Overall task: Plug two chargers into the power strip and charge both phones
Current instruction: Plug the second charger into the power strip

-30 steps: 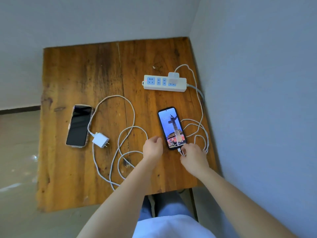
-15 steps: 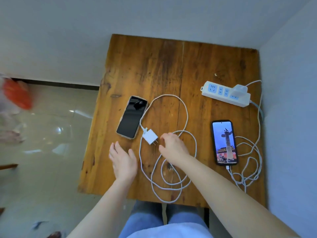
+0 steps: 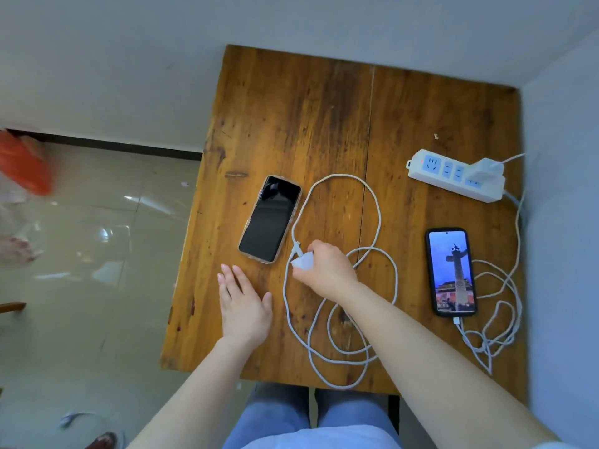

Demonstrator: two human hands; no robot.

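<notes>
At the far left, off the counter [image 3: 324, 124], a blurred orange object [image 3: 24, 166] sits above the shiny tiled floor [image 3: 97, 238]. On the wooden counter, the left hand [image 3: 244, 307] lies flat near the front edge, palm down, fingers [image 3: 228, 281] released and spread, holding nothing. Just beyond it a phone with a dark screen [image 3: 270, 218] lies tilted, face up. Just right of that phone, the right hand [image 3: 327, 267] is closed over a white charger block [image 3: 301, 262], its fingers grasping the block so that only the block's left end and the cable plug show. From that block a white cable [image 3: 377, 218] arcs up past the dark phone, then runs back down in loose overlapping loops toward the front edge, passing under the right forearm. Further right a second phone with a lit screen [image 3: 452, 272] lies face up, a second white cable [image 3: 496, 319] plugged into its near end and piled in loops beside it. Beyond this phone sits the white power strip [image 3: 453, 175], with a white charger [image 3: 486, 166] plugged into its right end, close to the grey wall [image 3: 564, 222].
</notes>
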